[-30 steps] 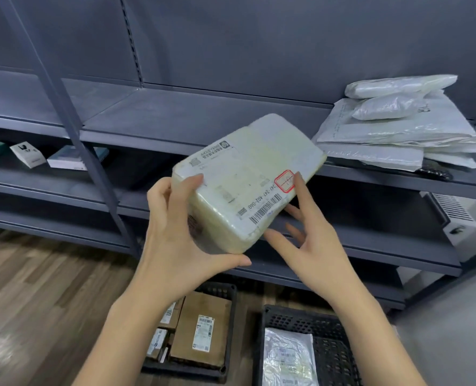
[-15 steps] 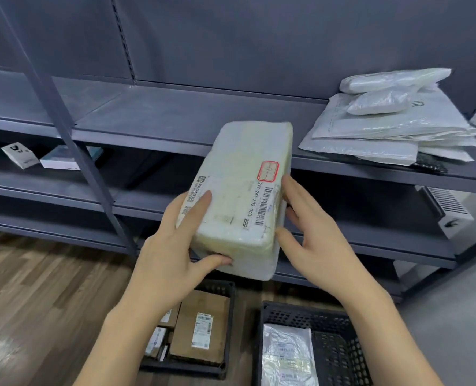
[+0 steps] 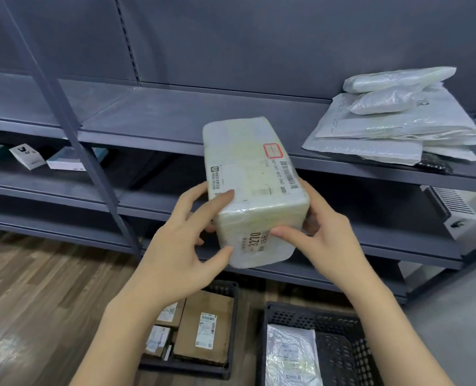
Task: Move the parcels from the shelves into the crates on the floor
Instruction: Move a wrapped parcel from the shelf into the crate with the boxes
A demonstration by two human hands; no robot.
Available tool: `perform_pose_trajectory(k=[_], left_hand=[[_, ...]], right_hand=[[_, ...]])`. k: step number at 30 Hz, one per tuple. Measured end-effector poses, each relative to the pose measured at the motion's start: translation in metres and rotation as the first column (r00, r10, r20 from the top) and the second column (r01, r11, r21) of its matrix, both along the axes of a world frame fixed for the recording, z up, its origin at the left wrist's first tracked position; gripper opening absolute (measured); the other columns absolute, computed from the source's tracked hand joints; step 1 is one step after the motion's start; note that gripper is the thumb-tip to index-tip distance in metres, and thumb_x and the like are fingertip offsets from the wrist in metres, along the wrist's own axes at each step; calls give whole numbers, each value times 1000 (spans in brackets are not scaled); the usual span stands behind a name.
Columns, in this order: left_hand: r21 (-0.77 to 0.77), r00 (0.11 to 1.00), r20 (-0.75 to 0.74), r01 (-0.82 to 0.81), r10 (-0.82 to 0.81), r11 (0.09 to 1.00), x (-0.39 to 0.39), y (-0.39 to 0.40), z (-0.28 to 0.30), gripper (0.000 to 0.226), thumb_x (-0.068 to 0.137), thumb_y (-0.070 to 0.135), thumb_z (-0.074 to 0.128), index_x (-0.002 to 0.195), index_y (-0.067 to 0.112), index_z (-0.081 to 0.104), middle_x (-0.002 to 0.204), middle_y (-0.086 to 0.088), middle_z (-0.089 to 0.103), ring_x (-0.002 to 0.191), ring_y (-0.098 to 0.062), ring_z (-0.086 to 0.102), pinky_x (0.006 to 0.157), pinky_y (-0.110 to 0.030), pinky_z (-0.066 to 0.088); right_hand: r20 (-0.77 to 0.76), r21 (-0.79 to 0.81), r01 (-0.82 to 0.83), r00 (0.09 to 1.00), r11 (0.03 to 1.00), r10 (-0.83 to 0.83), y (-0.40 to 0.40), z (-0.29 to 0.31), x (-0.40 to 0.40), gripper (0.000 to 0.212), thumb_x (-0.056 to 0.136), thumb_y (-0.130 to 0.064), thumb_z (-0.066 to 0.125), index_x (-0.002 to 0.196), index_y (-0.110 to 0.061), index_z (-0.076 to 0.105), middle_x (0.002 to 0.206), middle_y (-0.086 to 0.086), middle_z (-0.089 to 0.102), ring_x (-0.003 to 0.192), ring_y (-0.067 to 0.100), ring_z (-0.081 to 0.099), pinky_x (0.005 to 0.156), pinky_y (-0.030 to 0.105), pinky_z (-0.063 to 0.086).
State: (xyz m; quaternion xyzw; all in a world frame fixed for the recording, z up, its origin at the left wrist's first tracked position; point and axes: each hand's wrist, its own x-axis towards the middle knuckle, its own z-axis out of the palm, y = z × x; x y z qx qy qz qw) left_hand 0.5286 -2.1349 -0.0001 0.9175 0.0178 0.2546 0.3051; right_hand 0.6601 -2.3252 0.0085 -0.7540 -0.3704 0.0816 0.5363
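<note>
While both my hands grip the white parcel (image 3: 255,190) in the air before the shelves, left hand (image 3: 186,240) and right hand (image 3: 326,235) at its near end, it could slip and miss the crates (image 3: 340,324) if my fingers loosen

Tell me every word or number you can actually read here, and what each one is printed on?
"3270": near end of the white parcel gripped by the left hand and right hand.
"247-247-A02 060", roughly: beside the barcode on that parcel's top; small, uncertain.
Red-framed sticker on the parcel: writing too faint.
Labels on the brown boxes and the bag in the crates: too small.
Print on the shelf mailers: blurred.
</note>
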Motion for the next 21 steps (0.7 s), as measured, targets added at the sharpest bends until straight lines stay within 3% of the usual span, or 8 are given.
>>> perform_pose_trajectory(k=[3, 6, 7, 9, 12, 14, 17, 21], left_hand=[[-184, 996, 65, 65, -54, 981, -3, 5, 1, 62, 82, 23, 53, 139, 42, 37, 138, 16, 43, 102, -11, 59, 78, -20, 50], [-51, 997, 71, -20, 23, 999, 2, 14, -3, 68, 81, 9, 56, 140, 34, 35, 144, 13, 38, 127, -3, 42, 99, -15, 38], [29, 997, 51, -62, 60, 998, 5, 19, -5, 73, 81, 12, 64, 143, 35, 30, 149, 13, 28, 134, 0, 30, 107, -14, 28], [141, 991, -12, -128, 131, 982, 10, 33, -10, 90, 76, 29, 76, 147, 37, 21, 153, 12, 10, 138, -3, 14, 111, -29, 18], [327, 992, -61, -88, 114, 941, 18, 57, -9, 98, 68, 65, 60, 148, 39, 11, 158, -5, 6, 144, -24, 6, 110, -53, 18], [412, 989, -136, 2, 59, 911, 24, 67, -8, 98, 66, 74, 53, 147, 46, 5, 158, -5, 11, 145, -26, 7, 112, -55, 16], [318, 976, -218, 98, -28, 943, 28, 68, -7, 96, 65, 81, 49, 144, 51, 1, 157, 4, 12, 146, -19, 8, 114, -46, 16], [190, 968, -252, 67, -17, 979, 26, 59, -11, 96, 54, 94, 41, 137, 64, 3, 154, 16, 18, 144, -8, 14, 115, -54, 14]], right_hand=[[-18, -7, -41, 999, 999, 40, -8, 5, 7, 75, 81, -16, 74, 141, -39, 36, 124, -28, 57, 117, -4, 53, 100, 25, 46], [-35, -26, -94, 995, 995, 93, -11, 4, 7, 74, 82, -15, 71, 141, -41, 35, 127, -28, 55, 119, -2, 52, 100, 27, 46], [-34, -39, -120, 992, 992, 118, -12, 3, 6, 74, 82, -16, 71, 141, -42, 34, 128, -27, 54, 120, -1, 52, 99, 27, 46], [-36, -66, -170, 985, 983, 168, -13, 1, 6, 72, 82, -20, 71, 141, -41, 34, 131, -26, 53, 122, 1, 51, 100, 29, 45], [-54, -104, -238, 971, 966, 233, -15, 0, 6, 72, 82, -24, 71, 142, -38, 34, 136, -21, 50, 125, 4, 49, 102, 32, 44], [-57, -119, -268, 963, 956, 263, -16, 0, 6, 71, 81, -27, 71, 141, -39, 35, 136, -21, 50, 124, 4, 50, 102, 30, 44], [-69, -129, -268, 963, 955, 261, -18, 1, 8, 69, 81, -29, 70, 139, -42, 35, 134, -23, 51, 123, 2, 51, 100, 28, 45], [-83, -110, -224, 973, 968, 215, -22, 5, 10, 60, 82, -30, 67, 136, -38, 42, 124, -17, 60, 115, 4, 57, 92, 24, 49]])
